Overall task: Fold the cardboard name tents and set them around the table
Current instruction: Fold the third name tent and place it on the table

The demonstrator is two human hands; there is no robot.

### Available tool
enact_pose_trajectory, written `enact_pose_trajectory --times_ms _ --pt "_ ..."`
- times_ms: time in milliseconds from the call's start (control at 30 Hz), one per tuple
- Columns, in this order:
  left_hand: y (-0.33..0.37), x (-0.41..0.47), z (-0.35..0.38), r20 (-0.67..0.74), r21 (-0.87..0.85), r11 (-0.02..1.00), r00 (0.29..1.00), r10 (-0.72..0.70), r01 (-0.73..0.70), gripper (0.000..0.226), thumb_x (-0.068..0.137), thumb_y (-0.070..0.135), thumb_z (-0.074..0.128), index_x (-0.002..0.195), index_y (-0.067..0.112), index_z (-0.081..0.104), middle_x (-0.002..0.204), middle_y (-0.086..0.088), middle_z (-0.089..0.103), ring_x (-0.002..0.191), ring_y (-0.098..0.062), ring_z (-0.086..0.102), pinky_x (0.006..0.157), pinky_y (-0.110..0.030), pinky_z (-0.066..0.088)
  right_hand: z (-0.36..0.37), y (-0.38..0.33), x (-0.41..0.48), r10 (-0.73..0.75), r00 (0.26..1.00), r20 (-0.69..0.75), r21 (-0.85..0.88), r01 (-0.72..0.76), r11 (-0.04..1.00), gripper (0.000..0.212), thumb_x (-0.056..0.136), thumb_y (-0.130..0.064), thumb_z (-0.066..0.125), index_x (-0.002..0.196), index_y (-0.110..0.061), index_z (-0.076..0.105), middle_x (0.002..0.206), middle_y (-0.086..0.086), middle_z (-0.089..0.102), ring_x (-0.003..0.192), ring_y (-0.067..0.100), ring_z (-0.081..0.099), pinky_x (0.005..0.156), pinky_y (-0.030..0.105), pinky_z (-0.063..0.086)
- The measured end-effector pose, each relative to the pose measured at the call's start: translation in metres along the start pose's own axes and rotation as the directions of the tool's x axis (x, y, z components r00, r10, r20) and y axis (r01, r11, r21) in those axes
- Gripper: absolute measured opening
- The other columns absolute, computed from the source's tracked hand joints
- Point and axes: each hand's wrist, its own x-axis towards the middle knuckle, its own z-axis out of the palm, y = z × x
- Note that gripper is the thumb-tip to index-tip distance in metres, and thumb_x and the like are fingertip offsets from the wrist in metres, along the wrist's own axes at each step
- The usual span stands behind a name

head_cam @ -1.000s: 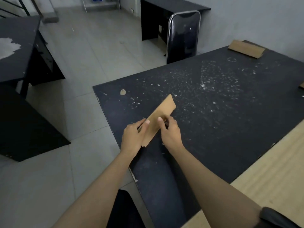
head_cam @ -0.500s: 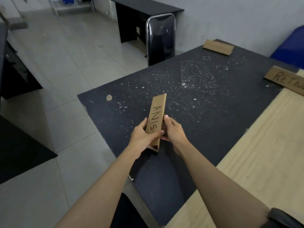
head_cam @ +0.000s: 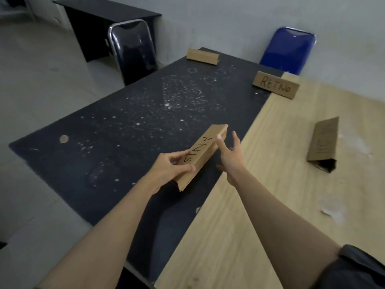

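Observation:
A folded cardboard name tent (head_cam: 205,151) marked "ANIS" is held just above the black table (head_cam: 116,130). My left hand (head_cam: 166,170) grips its near end. My right hand (head_cam: 230,155) is beside its right flank with fingers spread, one fingertip touching the cardboard. A tent reading "RETNO" (head_cam: 276,85) stands at the seam between the black table and the wooden table (head_cam: 260,205). Another tent (head_cam: 203,56) stands at the black table's far edge. A further tent (head_cam: 324,144) sits on the wooden table to the right.
A black chair (head_cam: 133,51) stands at the far left edge of the black table and a blue chair (head_cam: 287,51) at the far end. A dark desk (head_cam: 100,15) is against the back wall. White specks cover the black tabletop. Tiled floor lies left.
The ANIS tent has turned clockwise and shifted right toward the wooden table. My right hand has come off it and opened. The view has panned right, showing more tents.

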Motion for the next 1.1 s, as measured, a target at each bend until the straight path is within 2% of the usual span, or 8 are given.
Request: enact_pose_trajectory --times_ms 200,300,400,500,667,867,967,1100 --pt "0.009 0.019 0.036 0.139 0.077 0.996 0.990 0.021 -0.032 0.057 0.074 0.017 0.075 0.124 0.037 0.058 0.124 0.009 0.058 0.114 -0.006 0.051 0.091 -0.022 0.041 -0.047 0.006 0.005 0.026 0.998 -0.059 0.101 -0.020 0.995 0.073 0.085 -0.051 0.059 0.142 -0.051 0.014 0.137 0.005 0.048 0.120 0.028 0.053 0.087 0.044 0.052" --pt "0.011 0.024 0.047 0.164 0.075 0.997 0.986 0.021 -0.034 0.054 0.073 0.018 0.076 0.121 0.038 0.060 0.123 0.010 0.059 0.117 -0.008 0.051 0.091 -0.023 0.041 -0.064 0.007 0.005 0.024 0.995 -0.102 0.135 -0.010 0.991 0.068 0.086 -0.045 0.062 0.140 -0.046 0.019 0.121 0.004 0.056 0.110 0.026 0.060 0.080 0.038 0.056" --pt "0.006 0.027 0.059 -0.041 0.125 0.988 0.995 0.094 -0.088 0.057 0.071 0.035 0.078 0.125 0.033 0.059 0.123 0.011 0.055 0.114 -0.006 0.050 0.088 -0.024 0.041 -0.073 0.008 0.007 0.032 0.987 -0.156 0.180 -0.003 0.984 0.062 0.083 -0.041 0.067 0.129 -0.045 0.025 0.119 0.006 0.058 0.105 0.025 0.063 0.074 0.035 0.058" --pt "0.001 0.026 0.074 -0.323 0.180 0.977 0.931 0.170 -0.116 0.069 0.072 0.042 0.076 0.134 0.027 0.050 0.135 0.003 0.046 0.116 -0.011 0.046 0.090 -0.029 0.041 -0.081 0.012 0.008 0.065 0.978 -0.200 0.235 -0.016 0.972 0.058 0.082 -0.034 0.070 0.119 -0.038 0.025 0.118 0.005 0.052 0.102 0.022 0.060 0.079 0.035 0.058" --pt "0.003 0.034 0.089 -0.494 0.017 0.999 0.868 0.045 -0.042 0.086 0.074 0.045 0.073 0.145 0.024 0.030 0.147 -0.003 0.038 0.137 -0.024 0.030 0.107 -0.041 0.032 -0.082 0.027 0.009 0.160 0.971 -0.178 0.310 -0.099 0.946 0.060 0.079 -0.035 0.074 0.120 -0.019 0.034 0.116 0.003 0.053 0.097 0.017 0.060 0.079 0.032 0.058" --pt "-0.005 0.050 0.080 -0.438 -0.042 0.998 0.899 0.015 -0.037 0.080 0.073 0.047 0.074 0.140 0.027 0.036 0.141 -0.001 0.043 0.131 -0.021 0.039 0.107 -0.039 0.036 -0.085 0.035 0.012 0.226 0.964 -0.142 0.124 -0.209 0.970 0.066 0.079 -0.058 0.062 0.125 -0.018 0.037 0.117 0.002 0.053 0.095 0.022 0.061 0.077 0.035 0.054" --pt "-0.006 0.057 0.072 -0.347 -0.017 0.999 0.938 0.023 -0.030 0.080 0.072 0.051 0.073 0.140 0.030 0.036 0.143 0.000 0.041 0.132 -0.021 0.038 0.109 -0.040 0.036 -0.089 0.036 0.018 0.208 0.956 -0.206 0.008 -0.210 0.978 0.080 0.076 -0.069 0.055 0.131 -0.014 0.038 0.121 0.005 0.052 0.094 0.020 0.057 0.086 0.039 0.051" --pt "-0.021 0.044 0.067 -0.237 0.090 0.996 0.971 0.037 -0.016 0.093 0.077 0.050 0.068 0.149 0.027 0.014 0.153 0.000 0.029 0.139 -0.019 0.030 0.112 -0.036 0.028 -0.081 0.046 0.005 0.237 0.924 -0.299 0.002 -0.247 0.969 0.095 0.070 -0.076 0.053 0.136 -0.009 0.037 0.136 0.010 0.046 0.116 0.029 0.053 0.097 0.046 0.046"
